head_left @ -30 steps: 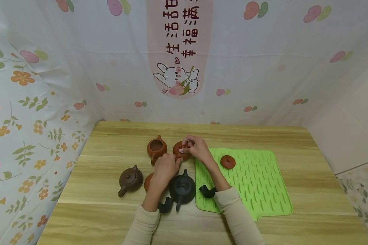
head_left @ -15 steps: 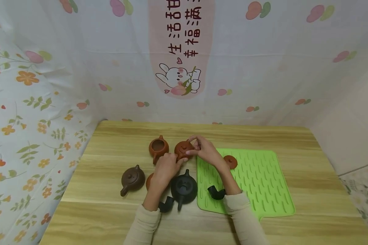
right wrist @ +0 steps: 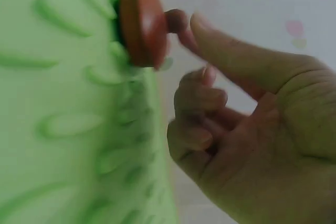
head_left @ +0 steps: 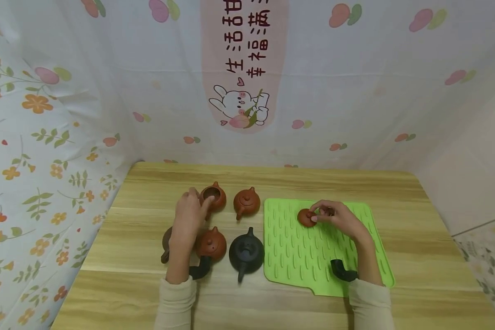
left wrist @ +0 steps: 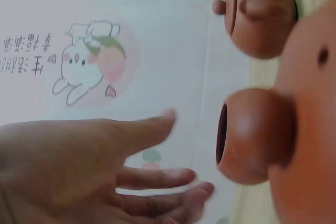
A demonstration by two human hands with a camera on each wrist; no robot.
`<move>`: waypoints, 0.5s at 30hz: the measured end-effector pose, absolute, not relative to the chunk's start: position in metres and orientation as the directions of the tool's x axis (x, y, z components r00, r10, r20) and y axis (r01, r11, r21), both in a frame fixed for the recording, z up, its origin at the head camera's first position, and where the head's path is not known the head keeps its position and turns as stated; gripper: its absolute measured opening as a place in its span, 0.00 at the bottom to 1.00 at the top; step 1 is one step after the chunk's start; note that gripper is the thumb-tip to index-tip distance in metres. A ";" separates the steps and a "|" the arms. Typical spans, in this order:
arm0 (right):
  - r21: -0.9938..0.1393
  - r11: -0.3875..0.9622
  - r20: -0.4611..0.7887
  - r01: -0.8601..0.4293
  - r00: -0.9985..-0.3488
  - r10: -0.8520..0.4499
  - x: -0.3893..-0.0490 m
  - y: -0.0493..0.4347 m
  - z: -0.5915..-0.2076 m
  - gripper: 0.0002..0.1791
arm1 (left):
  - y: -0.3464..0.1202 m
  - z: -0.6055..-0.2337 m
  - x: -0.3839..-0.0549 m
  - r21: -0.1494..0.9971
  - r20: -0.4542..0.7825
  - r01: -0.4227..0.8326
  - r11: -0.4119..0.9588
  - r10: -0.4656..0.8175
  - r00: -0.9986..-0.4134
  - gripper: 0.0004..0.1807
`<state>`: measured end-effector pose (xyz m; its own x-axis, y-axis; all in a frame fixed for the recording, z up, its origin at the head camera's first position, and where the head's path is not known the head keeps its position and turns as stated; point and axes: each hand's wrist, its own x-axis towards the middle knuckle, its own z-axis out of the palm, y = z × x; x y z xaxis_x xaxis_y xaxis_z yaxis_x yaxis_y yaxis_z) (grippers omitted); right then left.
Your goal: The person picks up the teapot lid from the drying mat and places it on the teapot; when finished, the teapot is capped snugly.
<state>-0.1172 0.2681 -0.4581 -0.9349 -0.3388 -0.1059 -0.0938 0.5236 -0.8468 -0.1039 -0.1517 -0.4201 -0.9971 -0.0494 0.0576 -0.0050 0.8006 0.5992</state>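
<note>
My left hand (head_left: 188, 211) is over the handle side of a lidless reddish-brown teapot (head_left: 219, 203), fingers apart and holding nothing. In the left wrist view, the teapot's dark opening (left wrist: 222, 135) faces the fingertips, with a gap between them. On the green mat lies a small reddish-brown teapot lid (head_left: 305, 218). My right hand (head_left: 340, 220) has its thumb and forefinger at the lid's round knob (right wrist: 176, 20), pinching it, while the other fingers curl inward. The lid appears at or just above the mat; blur hides the exact contact.
A lidded reddish teapot (head_left: 246, 202) stands right of the lidless one. Nearer are another reddish teapot (head_left: 212, 245), a black teapot (head_left: 246, 253) and a dark brown teapot (head_left: 166, 243), partly behind the left arm. The ridged green mat (head_left: 288, 261) covers the table's right middle.
Both hands have left the lidded reddish teapot, which stays on the table. My left hand has moved left to the lidless teapot, and my right hand has moved right to the lid.
</note>
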 end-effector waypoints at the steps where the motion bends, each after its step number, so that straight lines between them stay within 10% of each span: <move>1: -0.860 0.504 -0.115 -0.082 -0.931 -0.348 -0.116 0.270 -0.460 0.11 | -0.153 -0.420 -0.104 0.579 0.042 -0.012 0.815 -0.045 -0.998 0.22; 15: -0.903 0.420 -0.075 -0.086 -0.933 -0.353 -0.114 0.257 -0.474 0.13 | -0.189 -0.536 -0.149 0.523 -0.090 0.011 0.852 0.068 -0.994 0.28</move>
